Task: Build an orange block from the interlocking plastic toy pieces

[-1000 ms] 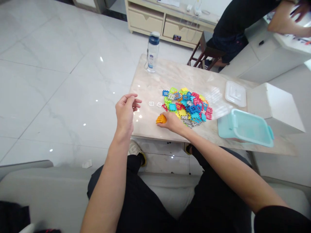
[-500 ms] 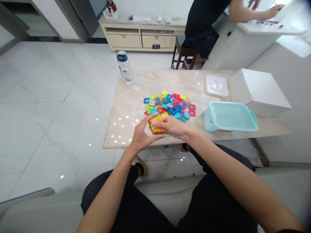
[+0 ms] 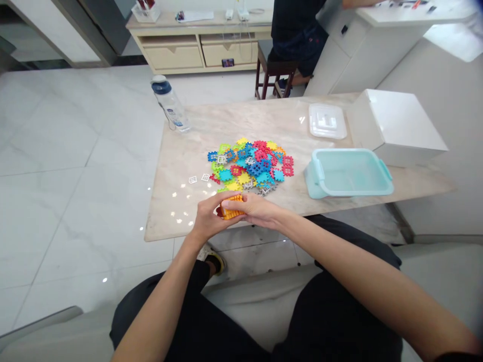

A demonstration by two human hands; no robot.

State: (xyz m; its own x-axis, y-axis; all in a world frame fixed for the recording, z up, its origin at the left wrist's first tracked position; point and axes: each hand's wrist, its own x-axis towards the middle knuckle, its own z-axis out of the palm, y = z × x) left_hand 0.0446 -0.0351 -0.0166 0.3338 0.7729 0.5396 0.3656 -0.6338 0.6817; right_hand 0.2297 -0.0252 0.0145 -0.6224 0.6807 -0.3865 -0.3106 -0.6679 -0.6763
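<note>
Table (image 3: 211, 120) carries heaped tiles (image 3: 258, 167) mid-surface, bottle (image 3: 173, 108) at far left corner. Left hand (image 3: 209, 217) and right hand (image 3: 261, 209): fingers of both clamped on orange stack (image 3: 234, 213), held over the near edge.

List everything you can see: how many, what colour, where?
Orange pieces: count unclear, orange, between the hands
Heap: many toothed pieces, mixed colours, mid-table
Loose window pieces: two, white, left of heap
Bottle: one, clear, blue-topped, table's left
Tub: one, turquoise, right of heap
Lid: one, translucent, behind tub
Box: one, white, table's right
Table: one, beige, centre
Cabinet: one, cream, background
Basket: one, white, on cabinet
Stool: one, dark brown, near cabinet
Co-worker: one, dark clothes, at stool
Counter: one, white, top right
Sofa: one, grey, bottom
Left hand and right hand: two, bare, around orange pieces
Legs: two, black trousers, bottom
</note>
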